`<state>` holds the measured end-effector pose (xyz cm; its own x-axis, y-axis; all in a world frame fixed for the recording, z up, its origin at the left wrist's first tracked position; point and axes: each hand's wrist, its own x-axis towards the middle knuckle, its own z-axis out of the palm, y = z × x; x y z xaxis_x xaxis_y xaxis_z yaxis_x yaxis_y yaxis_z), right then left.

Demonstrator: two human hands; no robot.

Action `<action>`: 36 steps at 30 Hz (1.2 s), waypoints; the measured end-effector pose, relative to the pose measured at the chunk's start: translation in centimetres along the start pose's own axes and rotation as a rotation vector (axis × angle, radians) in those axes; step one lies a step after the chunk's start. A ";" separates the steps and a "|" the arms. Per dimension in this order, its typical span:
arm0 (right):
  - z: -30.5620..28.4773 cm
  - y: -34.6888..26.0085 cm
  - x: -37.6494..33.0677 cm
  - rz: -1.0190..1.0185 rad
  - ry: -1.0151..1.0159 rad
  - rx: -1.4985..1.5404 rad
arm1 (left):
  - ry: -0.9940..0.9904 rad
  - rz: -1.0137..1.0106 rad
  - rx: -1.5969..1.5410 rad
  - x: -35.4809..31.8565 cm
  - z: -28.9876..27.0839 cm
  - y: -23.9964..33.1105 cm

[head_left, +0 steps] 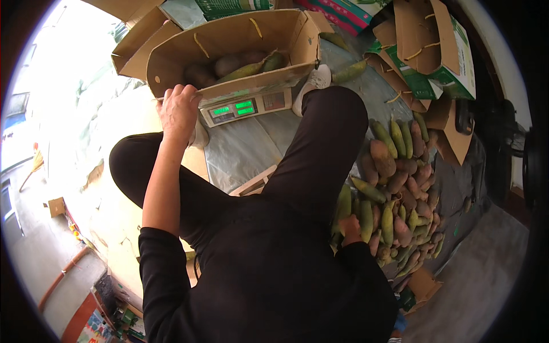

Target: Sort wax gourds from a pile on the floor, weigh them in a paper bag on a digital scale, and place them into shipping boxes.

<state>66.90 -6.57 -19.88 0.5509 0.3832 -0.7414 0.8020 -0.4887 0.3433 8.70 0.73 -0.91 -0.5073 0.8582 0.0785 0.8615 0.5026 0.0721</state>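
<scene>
My left hand (178,111) is closed over the near left rim of an open cardboard box (251,84). Inside the box lie a few dark reddish-brown root vegetables (229,64) and long green ones (243,72). The box sits on a digital scale (247,108) with lit green displays. At my right side, my right hand (350,230) reaches down into a pile of long green and reddish-brown root vegetables (403,200). Its fingers are mostly hidden there, so I cannot make out whether it grips one.
Empty-looking cardboard cartons with rope handles (443,51) stand at the far right. More boxes, one pink and green (337,14), are at the back. A loose green vegetable (350,72) lies on the grey sheet (246,148) near my shoe (316,83). A wooden stool edge (254,182) shows beneath me.
</scene>
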 end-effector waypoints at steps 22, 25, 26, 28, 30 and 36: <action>-9.7 -6.7 -7.6 -0.264 0.035 0.946 | 0.241 0.024 -0.238 -0.6 0.8 -2.7; -14.2 -7.9 -4.0 -0.857 0.288 0.815 | 0.259 0.014 -0.247 -0.2 1.3 -2.3; -17.0 -9.6 -5.2 -0.995 0.411 0.760 | 0.249 0.012 -0.247 -0.1 1.4 -2.4; -22.8 -13.5 -12.0 -1.072 0.367 0.731 | 0.232 0.002 -0.251 -0.3 1.7 -2.7; -27.2 -17.0 -15.5 -1.244 0.509 0.597 | 0.226 0.001 -0.234 -0.3 1.8 -2.6; -31.9 -29.0 -25.5 -1.672 0.584 0.349 | 0.218 0.001 -0.228 -0.2 1.7 -2.6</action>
<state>36.94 22.82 7.47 -0.6398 0.7509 0.1635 0.4981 0.5672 -0.6559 6.63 -0.58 -2.82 -0.5203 0.8039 0.2882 0.8474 0.4440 0.2912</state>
